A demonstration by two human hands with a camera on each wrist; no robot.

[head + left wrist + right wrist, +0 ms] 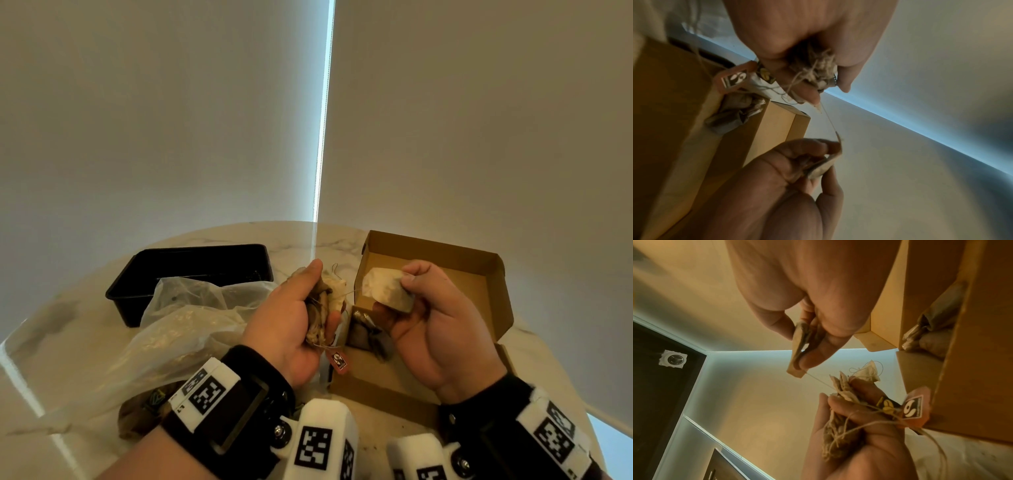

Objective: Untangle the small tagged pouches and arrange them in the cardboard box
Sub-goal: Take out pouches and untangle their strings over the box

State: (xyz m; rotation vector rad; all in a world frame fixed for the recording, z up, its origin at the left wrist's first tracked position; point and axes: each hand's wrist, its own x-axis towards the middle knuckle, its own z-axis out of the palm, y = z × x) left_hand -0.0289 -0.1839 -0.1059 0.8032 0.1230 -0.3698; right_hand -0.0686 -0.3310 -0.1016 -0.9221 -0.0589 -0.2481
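My left hand [317, 296] grips a tangled bundle of beige tagged pouches [334, 291] just left of the open cardboard box [479, 270]. A red tag [339, 361] dangles on threads below that fist. My right hand [400, 296] pinches a single pouch [380, 286] above the box. A thin taut string [828, 120] runs from this pouch [798, 345] to the bundle [840, 391]. Two or three pouches [364, 334] lie inside the box at its near left corner.
A black plastic tray [191, 270] sits at the back left of the marble table [308, 240]. A crumpled clear plastic bag [185, 325] lies in front of it, under my left forearm. A brown packet [144, 411] lies near the table's front edge.
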